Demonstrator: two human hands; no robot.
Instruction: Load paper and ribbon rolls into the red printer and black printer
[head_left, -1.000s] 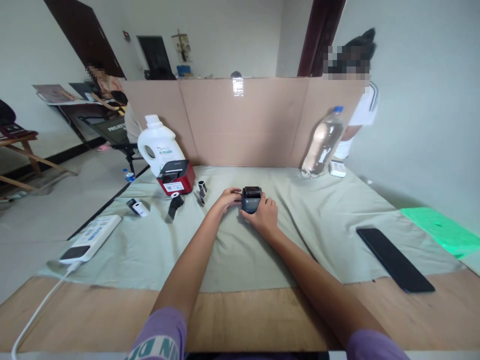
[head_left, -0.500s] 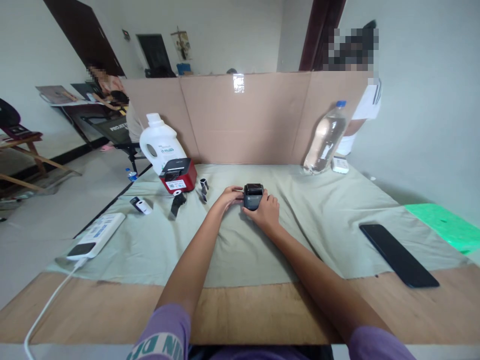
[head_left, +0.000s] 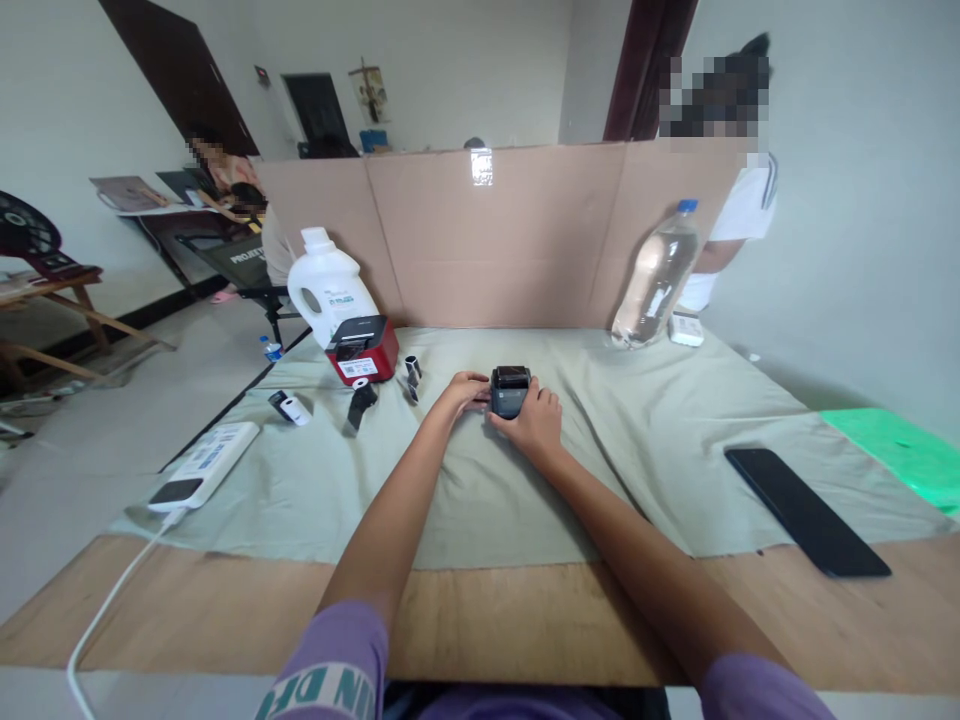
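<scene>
A small dark portable thermal printer (head_left: 509, 402) with a glossy black top sits on the green cloth in the middle of the table. My right hand (head_left: 537, 416) wraps round its right side, thumb along the front edge. From the left, my left hand (head_left: 466, 392) presses its bent fingers against the printer's left side; some fingertips are hidden. To the left are a red and black label printer (head_left: 367, 352), a black paper roll with a loose tail (head_left: 361, 403), another small dark roll (head_left: 412, 378) and a small white roll (head_left: 291, 409).
A white jug (head_left: 334, 295) stands behind the red printer. A clear bottle (head_left: 656, 275) leans on the cardboard screen (head_left: 495, 235), beside a small white box (head_left: 685, 330). A power strip (head_left: 206, 465) lies left, a phone (head_left: 806, 510) right. Other people are beyond the screen.
The view has shifted slightly, so most things appear a little further right. Both hands stay at the portable printer, with hardly any change in grip.
</scene>
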